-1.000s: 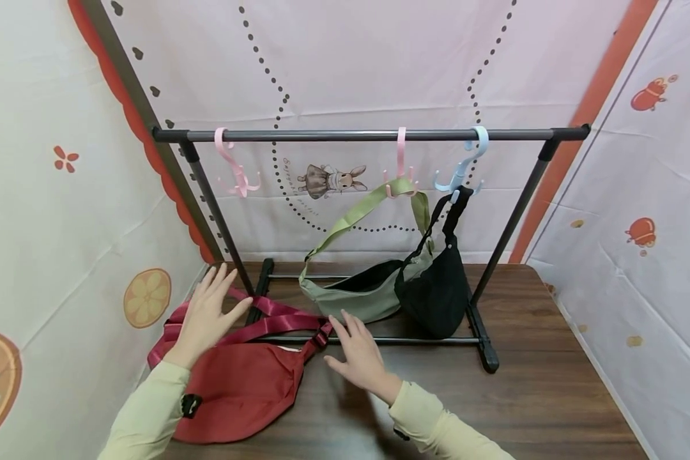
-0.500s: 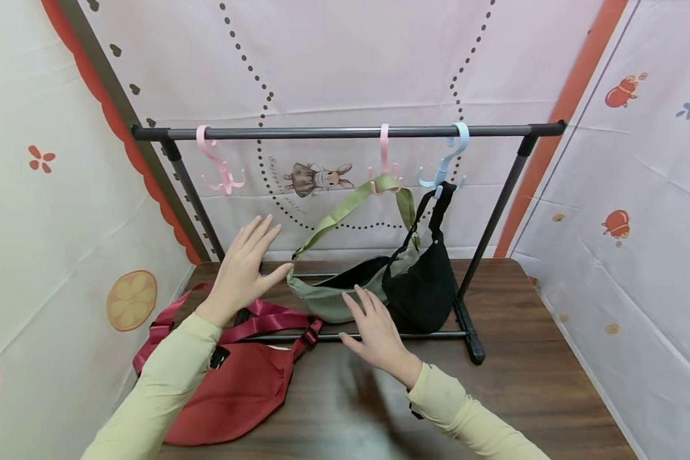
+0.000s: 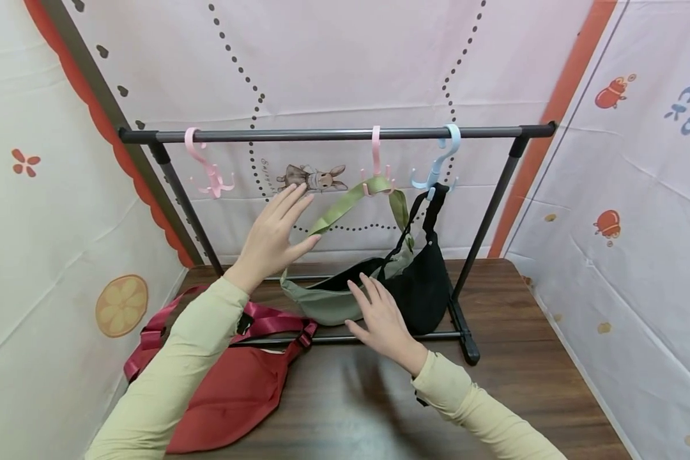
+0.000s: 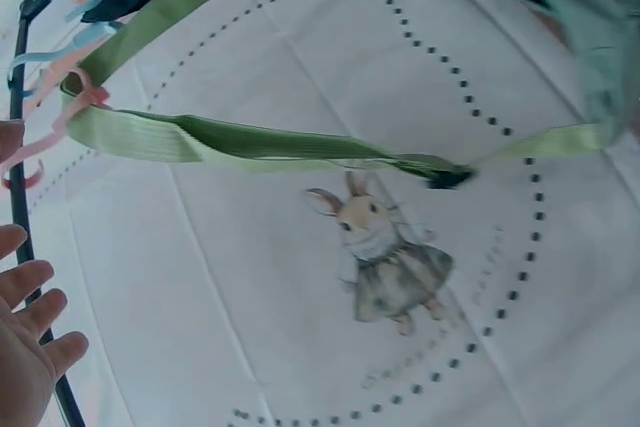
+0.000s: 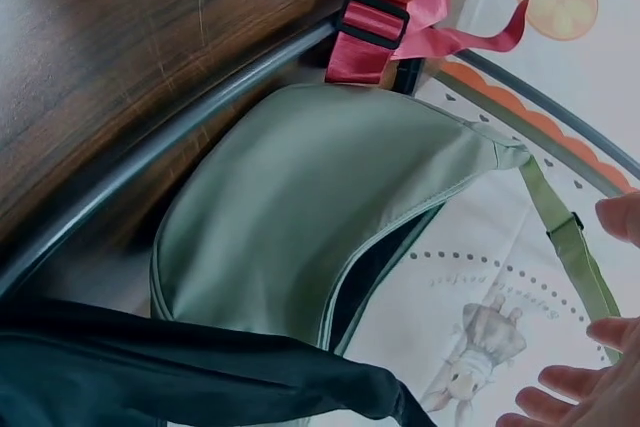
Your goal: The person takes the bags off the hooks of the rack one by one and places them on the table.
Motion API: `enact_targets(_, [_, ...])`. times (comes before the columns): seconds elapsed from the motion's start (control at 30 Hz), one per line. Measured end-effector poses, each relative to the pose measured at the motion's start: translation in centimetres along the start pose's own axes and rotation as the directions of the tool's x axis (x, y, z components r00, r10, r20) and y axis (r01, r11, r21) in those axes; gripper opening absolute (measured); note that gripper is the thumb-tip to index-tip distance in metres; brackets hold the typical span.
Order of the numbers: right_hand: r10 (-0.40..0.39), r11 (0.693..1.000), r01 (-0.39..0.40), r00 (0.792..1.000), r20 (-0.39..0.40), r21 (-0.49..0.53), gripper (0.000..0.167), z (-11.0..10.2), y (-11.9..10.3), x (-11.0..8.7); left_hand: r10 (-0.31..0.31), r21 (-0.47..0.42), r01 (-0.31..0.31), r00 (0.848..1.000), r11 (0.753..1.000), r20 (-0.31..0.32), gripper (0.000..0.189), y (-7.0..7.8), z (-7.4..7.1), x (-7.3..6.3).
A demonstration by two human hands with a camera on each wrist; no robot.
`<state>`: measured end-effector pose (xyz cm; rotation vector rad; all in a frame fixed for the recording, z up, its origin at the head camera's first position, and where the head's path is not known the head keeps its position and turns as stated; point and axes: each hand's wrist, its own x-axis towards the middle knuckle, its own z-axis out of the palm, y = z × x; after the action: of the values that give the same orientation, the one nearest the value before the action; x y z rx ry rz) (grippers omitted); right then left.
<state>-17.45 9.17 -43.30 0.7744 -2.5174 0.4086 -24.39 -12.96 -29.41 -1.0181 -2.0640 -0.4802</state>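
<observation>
My left hand [image 3: 274, 233] is raised with straight, spread fingers, in front of the green strap's left part and holding nothing. Lower and to its right, my right hand [image 3: 382, 316] also has its fingers extended, in front of the green bag [image 3: 328, 306]; no contact shows. By its green strap [image 4: 230, 137] the green bag hangs from a pink hook [image 3: 376, 153], its opening gaping in the right wrist view. Beside it a black bag [image 3: 422, 287] hangs from a blue hook [image 3: 444, 156]. A red bag [image 3: 236, 390] with crimson straps [image 3: 270, 321] lies on the table, partly behind my left sleeve.
A black rack's top bar [image 3: 310, 135] spans the view, with another pink hook [image 3: 207, 163] at its left that bears nothing. The rack's lower bar [image 3: 333, 339] runs just above the wooden table [image 3: 333, 409]. Printed cloth walls [image 3: 63, 255] enclose the back and sides.
My left hand has risen and moved right, from above the red bag to before the green strap. My right hand has shifted slightly up and right. The view has turned a little right.
</observation>
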Motion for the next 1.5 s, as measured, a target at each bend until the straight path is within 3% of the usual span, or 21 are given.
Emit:
enact_targets(0.23, [-0.006, 1.0, 0.006, 1.0, 0.021, -0.012, 0.068, 0.1, 0.0, 0.1, 0.074, 0.016, -0.074, 0.997, 0.997, -0.015, 0.054, 1.1, 0.4, 4.0])
enact_targets(0.5, [0.004, 1.0, -0.004, 1.0, 0.005, 0.015, 0.067, 0.2, 0.4, -0.1, 0.151, 0.058, -0.146, 0.983, 0.988, -0.106, 0.045, 1.7, 1.2, 8.2])
enact_targets(0.67, [-0.001, 1.0, 0.001, 1.0, 0.008, 0.018, 0.066, 0.4, 0.6, 0.0, 0.149, 0.074, -0.14, 0.98, 0.987, -0.13, 0.041, 1.9, 2.0, 9.9])
enact_targets(0.87, [-0.023, 1.0, 0.023, 1.0, -0.002, 0.0, 0.066, 0.5, 0.5, 0.3, 0.095, 0.095, -0.086, 0.991, 0.992, -0.094, 0.038, 2.0, 2.4, 11.9])
enact_targets(1.07, [-0.016, 1.0, 0.016, 1.0, 0.026, 0.008, 0.063, 0.5, 0.6, 0.3, 0.042, 0.117, -0.039, 0.999, 0.992, -0.029, 0.031, 2.0, 2.7, 13.6])
enact_targets(1.27, [-0.016, 1.0, 0.015, 1.0, 0.027, 0.008, 0.061, 0.4, 0.9, 0.5, 0.022, 0.096, -0.021, 1.0, 0.995, -0.004, 0.028, 2.1, 3.0, 14.4])
enact_targets(1.5, [-0.017, 1.0, 0.017, 1.0, 0.024, 0.012, 0.059, 0.2, 1.1, 1.0, 0.059, 0.078, -0.057, 0.998, 0.995, -0.015, 0.023, 2.2, 3.2, 14.7])
